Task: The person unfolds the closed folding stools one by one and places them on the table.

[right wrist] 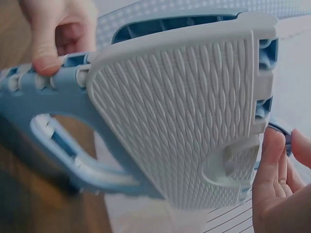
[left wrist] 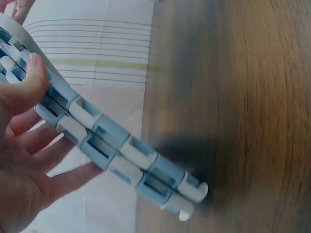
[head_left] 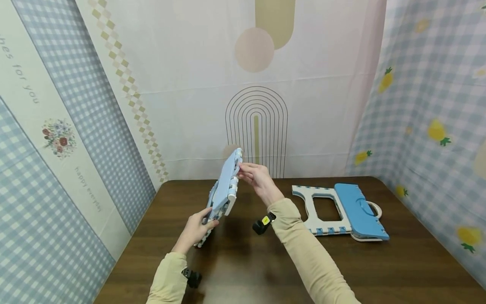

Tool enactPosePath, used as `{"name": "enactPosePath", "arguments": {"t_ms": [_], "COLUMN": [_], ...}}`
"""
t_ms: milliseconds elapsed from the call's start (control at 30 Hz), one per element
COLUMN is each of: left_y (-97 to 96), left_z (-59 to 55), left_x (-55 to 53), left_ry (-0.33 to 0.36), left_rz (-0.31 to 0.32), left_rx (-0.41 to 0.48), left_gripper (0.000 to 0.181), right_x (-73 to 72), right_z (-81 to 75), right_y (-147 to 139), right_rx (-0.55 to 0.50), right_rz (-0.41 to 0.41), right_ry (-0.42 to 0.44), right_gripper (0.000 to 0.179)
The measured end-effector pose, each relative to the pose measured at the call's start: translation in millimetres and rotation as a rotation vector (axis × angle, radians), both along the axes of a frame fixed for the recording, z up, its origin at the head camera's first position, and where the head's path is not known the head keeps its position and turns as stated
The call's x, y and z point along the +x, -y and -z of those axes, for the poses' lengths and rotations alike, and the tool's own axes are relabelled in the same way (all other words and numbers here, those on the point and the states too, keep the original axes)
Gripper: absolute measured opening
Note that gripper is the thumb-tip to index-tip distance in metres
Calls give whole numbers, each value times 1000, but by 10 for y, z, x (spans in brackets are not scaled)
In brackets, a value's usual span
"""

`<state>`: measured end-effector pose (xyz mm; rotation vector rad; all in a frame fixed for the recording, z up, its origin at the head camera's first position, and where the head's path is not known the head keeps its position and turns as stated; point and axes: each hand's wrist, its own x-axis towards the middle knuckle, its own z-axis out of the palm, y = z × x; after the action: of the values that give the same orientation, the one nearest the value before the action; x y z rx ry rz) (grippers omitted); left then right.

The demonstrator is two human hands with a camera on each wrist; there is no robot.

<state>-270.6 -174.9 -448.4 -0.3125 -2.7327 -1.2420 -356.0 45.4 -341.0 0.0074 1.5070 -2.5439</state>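
A folding step stool (head_left: 225, 181) in light blue and white plastic is held up, tilted, over the left part of the table. My left hand (head_left: 194, 231) grips its lower hinged edge, thumb on one side and fingers on the other; the left wrist view shows the rows of blue and white hinge knuckles (left wrist: 112, 136). At the upper far edge, my right hand (head_left: 258, 179) pinches the stool's handle part between thumb and fingers. In the right wrist view, a textured pale panel (right wrist: 180, 97) faces the camera, with a blue leg frame (right wrist: 63, 104) partly swung out from it.
A second folding stool (head_left: 322, 211), with a white leg frame, a blue panel (head_left: 353, 207) and a white handle loop (head_left: 376, 210), lies flat on the brown wooden table (head_left: 235, 270) at the right. Patterned cloths (head_left: 190, 105) hang behind and at both sides.
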Motion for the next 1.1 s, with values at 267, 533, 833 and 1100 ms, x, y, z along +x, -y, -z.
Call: {"name": "enactPosePath", "arguments": {"t_ms": [267, 533, 833, 1100], "left_y": [-84, -185, -334, -375], "left_z": [44, 36, 62, 84], "left_x": [-33, -11, 22, 95], "left_ry": [31, -17, -10, -6], "left_rz": [37, 47, 23, 37], "left_rx": [165, 184, 253, 291], "left_gripper": [48, 39, 39, 43], "right_x": [74, 64, 59, 135], "right_z": [-178, -242, -326, -387], "right_y": [39, 63, 126, 242], "right_rx": [6, -8, 64, 188], "right_rz": [-36, -13, -26, -18], "right_ry": [-46, -41, -78, -127], "right_gripper": [40, 37, 20, 32]}}
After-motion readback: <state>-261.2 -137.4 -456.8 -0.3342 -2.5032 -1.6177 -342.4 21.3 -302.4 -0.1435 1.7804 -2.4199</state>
